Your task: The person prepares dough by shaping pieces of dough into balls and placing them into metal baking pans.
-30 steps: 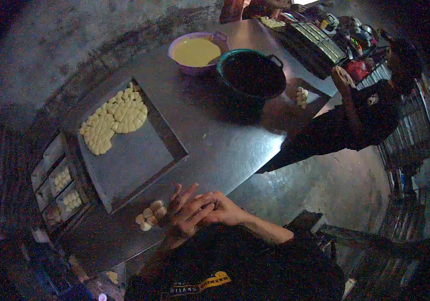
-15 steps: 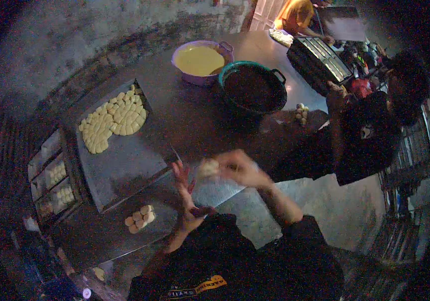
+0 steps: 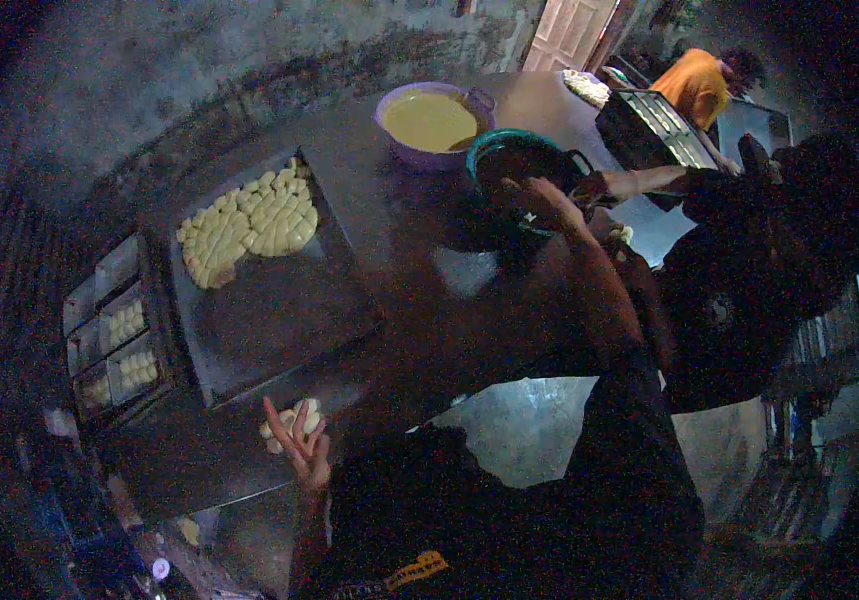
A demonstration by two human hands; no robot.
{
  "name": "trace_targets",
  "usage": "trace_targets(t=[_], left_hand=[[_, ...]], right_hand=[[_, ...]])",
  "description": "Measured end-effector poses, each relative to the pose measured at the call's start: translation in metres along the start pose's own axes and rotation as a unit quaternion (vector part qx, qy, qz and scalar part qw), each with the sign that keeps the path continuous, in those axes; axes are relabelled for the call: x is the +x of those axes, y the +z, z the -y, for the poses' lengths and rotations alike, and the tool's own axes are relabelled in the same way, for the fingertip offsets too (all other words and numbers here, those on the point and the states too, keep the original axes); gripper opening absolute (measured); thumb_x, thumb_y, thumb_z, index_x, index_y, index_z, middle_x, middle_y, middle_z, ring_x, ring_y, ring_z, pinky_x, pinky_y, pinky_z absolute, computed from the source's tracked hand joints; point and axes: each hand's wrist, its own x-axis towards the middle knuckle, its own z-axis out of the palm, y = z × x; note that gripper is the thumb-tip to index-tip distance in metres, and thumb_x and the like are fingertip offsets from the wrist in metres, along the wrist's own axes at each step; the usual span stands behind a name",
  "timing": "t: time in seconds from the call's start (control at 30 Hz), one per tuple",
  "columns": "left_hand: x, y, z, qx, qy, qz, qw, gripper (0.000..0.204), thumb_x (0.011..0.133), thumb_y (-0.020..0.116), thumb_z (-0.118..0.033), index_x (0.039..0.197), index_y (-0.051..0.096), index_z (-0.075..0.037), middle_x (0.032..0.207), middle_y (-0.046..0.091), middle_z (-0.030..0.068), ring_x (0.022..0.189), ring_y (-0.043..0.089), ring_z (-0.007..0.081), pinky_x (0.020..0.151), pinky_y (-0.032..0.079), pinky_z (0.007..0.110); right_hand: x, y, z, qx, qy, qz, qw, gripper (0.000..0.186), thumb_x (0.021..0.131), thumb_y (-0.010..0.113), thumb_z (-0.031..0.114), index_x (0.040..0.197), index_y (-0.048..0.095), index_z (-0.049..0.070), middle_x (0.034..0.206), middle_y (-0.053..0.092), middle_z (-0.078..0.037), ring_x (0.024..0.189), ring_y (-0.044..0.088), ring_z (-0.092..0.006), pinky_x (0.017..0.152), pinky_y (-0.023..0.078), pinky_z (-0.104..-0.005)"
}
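Observation:
My left hand [image 3: 299,445] is open, its fingers spread over a small cluster of pale dough balls [image 3: 311,407] at the table's front. Those fingers partly cover the cluster. My right hand [image 3: 546,203] reaches over a dark basin with a teal rim [image 3: 515,136]. Its fingers point down into the basin and are too dim to tell whether they hold anything. Left of centre lies a large metal tray [image 3: 279,325]. Many rounded dough pieces [image 3: 249,222] sit packed together across its far half.
Behind the basin stands a purple tub [image 3: 419,152] of yellow liquid. Divided baking pans [image 3: 89,345] with dough rows sit at left. A co-worker's arm [image 3: 644,182] reaches toward the basin from the right, near a rack of long tins [image 3: 664,125]. Another person in orange [image 3: 694,88] bends farther back.
My right hand has gone from the table's front edge, where it held a pale dough piece, to the basin. My left hand has moved down onto the dough cluster. The view has shifted.

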Motion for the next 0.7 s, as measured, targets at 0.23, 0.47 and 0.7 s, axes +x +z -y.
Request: trace_targets(t=[0.23, 0.47, 0.7], left_hand=[[0.006, 0.010, -0.002, -0.019, 0.004, 0.081, 0.996, 0.074, 0.097, 0.063, -0.011, 0.156, 0.018, -0.010, 0.157, 0.026, 0.0125, 0.131, 0.050, 0.0316, 0.101, 0.049, 0.039], [0.024, 0.029, -0.039, -0.100, -0.125, 0.187, 0.969, 0.041, 0.099, 0.059, -0.011, 0.136, 0.046, 0.002, 0.134, 0.053, 0.0149, 0.124, 0.057, 0.0291, 0.101, 0.051, 0.040], [0.040, -0.008, -0.028, -0.352, -0.146, 0.105, 0.919, 0.026, 0.102, 0.058, -0.020, 0.121, 0.058, -0.003, 0.119, 0.062, 0.0079, 0.109, 0.059, 0.0172, 0.096, 0.045, 0.032]], right_hand=[[-0.016, 0.028, -0.019, 0.034, 0.120, -0.001, 0.992, 0.040, 0.100, 0.050, 0.028, 0.138, 0.056, 0.016, 0.094, 0.070, -0.022, 0.080, 0.070, -0.0364, 0.069, 0.054, -0.0464], [-0.003, -0.044, 0.183, 0.583, 0.157, 0.054, 0.796, 0.047, 0.105, 0.041, 0.042, 0.128, 0.063, 0.007, 0.091, 0.071, -0.015, 0.090, 0.069, -0.0284, 0.083, 0.051, -0.0429], [-0.051, -0.136, 0.435, 0.674, 0.007, 0.086, 0.733, 0.040, 0.106, 0.048, 0.032, 0.120, 0.063, -0.002, 0.103, 0.069, -0.011, 0.102, 0.063, -0.0224, 0.095, 0.048, -0.0367]])
